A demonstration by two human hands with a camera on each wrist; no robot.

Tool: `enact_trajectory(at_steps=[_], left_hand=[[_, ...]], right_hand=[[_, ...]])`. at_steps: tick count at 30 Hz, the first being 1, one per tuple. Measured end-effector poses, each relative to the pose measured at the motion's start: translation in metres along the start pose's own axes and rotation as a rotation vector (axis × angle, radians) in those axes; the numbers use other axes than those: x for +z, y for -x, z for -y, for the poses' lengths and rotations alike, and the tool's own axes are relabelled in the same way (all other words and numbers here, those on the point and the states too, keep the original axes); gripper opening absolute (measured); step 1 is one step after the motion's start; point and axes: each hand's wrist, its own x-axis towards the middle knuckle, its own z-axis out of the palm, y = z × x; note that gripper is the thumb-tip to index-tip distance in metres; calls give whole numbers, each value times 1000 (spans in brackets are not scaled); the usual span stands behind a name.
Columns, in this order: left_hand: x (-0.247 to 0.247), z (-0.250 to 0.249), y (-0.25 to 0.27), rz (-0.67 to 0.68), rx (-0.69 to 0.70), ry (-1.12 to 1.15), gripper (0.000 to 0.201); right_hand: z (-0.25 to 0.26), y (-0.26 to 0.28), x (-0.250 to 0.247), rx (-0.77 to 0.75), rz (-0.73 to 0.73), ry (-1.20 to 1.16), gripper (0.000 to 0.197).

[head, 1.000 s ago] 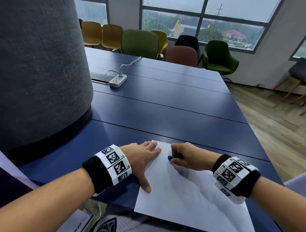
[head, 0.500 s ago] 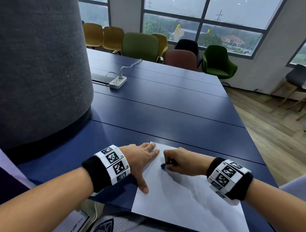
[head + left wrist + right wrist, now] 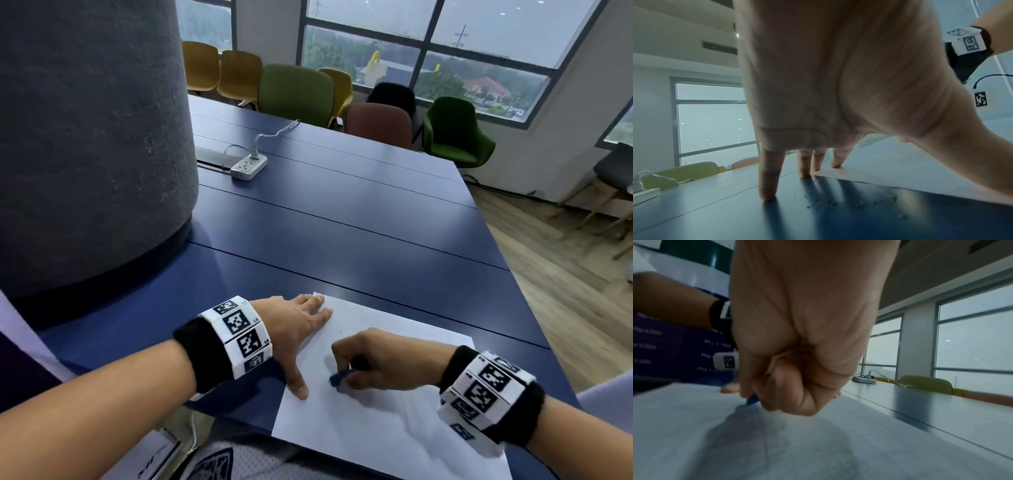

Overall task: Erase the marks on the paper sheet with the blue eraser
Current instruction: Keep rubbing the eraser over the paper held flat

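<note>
Right hand [image 3: 376,359] pinches eraser [image 3: 337,378] at lower centre. Left hand [image 3: 294,329], fingers flat, pins paper [image 3: 394,428]. Hard strokes may crease it.

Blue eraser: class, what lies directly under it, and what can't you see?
The blue eraser, pinched by the right hand, presses on the paper sheet. Any marks beneath its tip are covered.

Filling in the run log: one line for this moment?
right hand grips eraser on paper | left hand flat, steadies paper edge

One paper sheet [image 3: 394,428], one blue eraser [image 3: 337,378], two hands, one power strip [image 3: 248,167], seven chairs.
</note>
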Motion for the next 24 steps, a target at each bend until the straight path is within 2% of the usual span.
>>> enact_trajectory(at_steps=[2,5,7,9,11,15,19,20,23,24], left_hand=[[-1,-1,1,-4,1,-2,138],[1,0,1,-18,-1,3,139],[2,1,1,-13,-5,2,140],[0,0,2,1,-8,5,139],[-1,-2,2,10,-9,3,139],[-1,-2,2,4,-11,-8,139],[-1,-1,1,5,-12,-5,140],[-1,-1,1,6,-12,-6,140],[0,0,0,1,-10,-15,140],[1,0,0,4,-13,-13,140]], right_hand=[[-1,-4,-3,39,-39,28,17],[-5,-11,0,82,-232,62,19],[-4,-6,5,26,-195,21,20],[1,0,7,-24,-27,-26,18],[1,1,5,15,49,-33,16],[-5,-3,5,76,-149,-3,19],[4,6,8,25,78,-73,16],[4,5,7,37,70,-55,14],[-1,-1,4,84,-123,19,15],[-2,0,5,73,-131,5,16]])
